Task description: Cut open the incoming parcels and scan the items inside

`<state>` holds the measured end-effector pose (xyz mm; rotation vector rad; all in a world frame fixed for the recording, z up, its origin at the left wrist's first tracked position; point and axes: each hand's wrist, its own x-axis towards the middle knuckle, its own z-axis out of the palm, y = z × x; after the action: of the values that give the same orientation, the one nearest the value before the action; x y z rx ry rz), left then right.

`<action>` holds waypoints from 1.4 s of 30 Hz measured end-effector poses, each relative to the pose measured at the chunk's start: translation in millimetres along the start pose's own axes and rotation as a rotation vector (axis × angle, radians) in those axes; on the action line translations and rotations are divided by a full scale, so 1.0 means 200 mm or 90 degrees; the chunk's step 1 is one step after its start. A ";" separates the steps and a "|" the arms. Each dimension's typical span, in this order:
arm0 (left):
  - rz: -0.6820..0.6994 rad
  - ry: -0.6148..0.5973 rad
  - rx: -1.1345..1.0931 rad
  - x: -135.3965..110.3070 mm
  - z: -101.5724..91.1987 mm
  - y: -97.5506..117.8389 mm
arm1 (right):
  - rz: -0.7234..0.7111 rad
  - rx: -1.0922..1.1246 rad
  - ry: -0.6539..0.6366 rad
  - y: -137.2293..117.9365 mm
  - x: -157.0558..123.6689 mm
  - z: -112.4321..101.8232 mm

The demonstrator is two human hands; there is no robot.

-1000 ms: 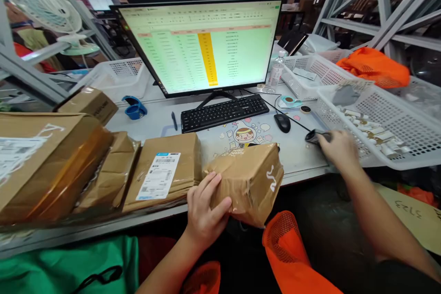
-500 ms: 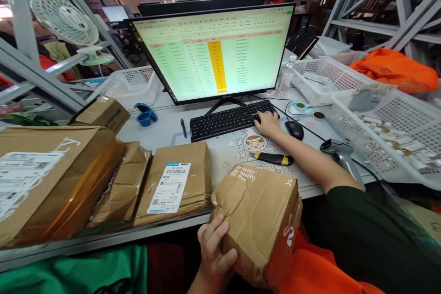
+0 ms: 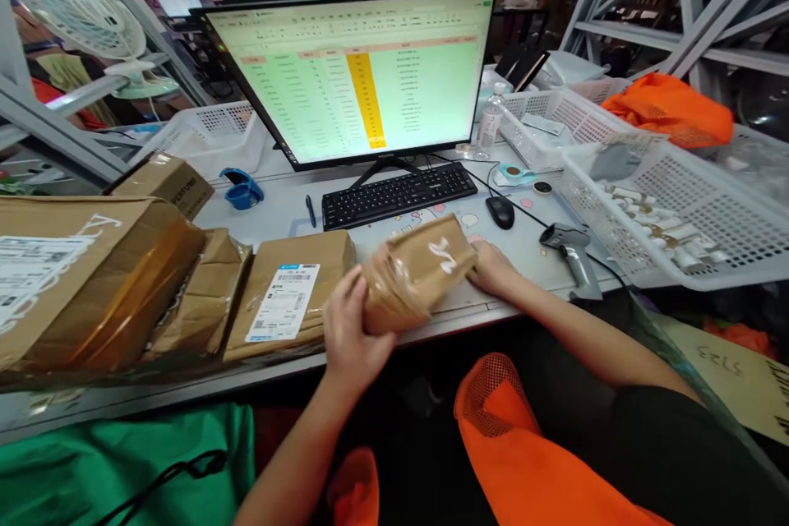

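Note:
A small brown cardboard box point(image 3: 414, 271), wrapped in clear tape with a white squiggle printed on one side, is tilted over the front edge of the desk. My left hand point(image 3: 354, 333) grips its left end, thumb below and fingers on top. At its right end is my right hand point(image 3: 490, 267), low on the desk; the box covers its fingers, so what they hold, if anything, is hidden. Left of the box lies a flat parcel point(image 3: 329, 251) with a white shipping label point(image 3: 283, 302).
Behind the box are a keyboard point(image 3: 400, 196), a mouse point(image 3: 500, 212) and a monitor point(image 3: 296, 99) showing a spreadsheet. A barcode scanner point(image 3: 573, 255) and white baskets point(image 3: 727, 218) stand right. Larger parcels point(image 3: 123, 263) fill the left, near a blue tape roll point(image 3: 243, 191) and a pen point(image 3: 311, 210).
My right hand has left the keyboard and come down beside the box. My left hand has raised and turned the box onto the desk edge. The yellow-black utility knife no longer shows.

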<state>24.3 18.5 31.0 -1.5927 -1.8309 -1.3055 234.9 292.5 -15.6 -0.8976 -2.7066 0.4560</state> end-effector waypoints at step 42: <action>0.090 -0.291 -0.068 0.14 0.47 0.17 | 0.010 0.096 0.296 -0.42 -0.81 -0.20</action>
<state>72.6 109.5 19.9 -2.1768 -1.8735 -1.0528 328.6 138.4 29.9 -0.8588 -2.2154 0.3898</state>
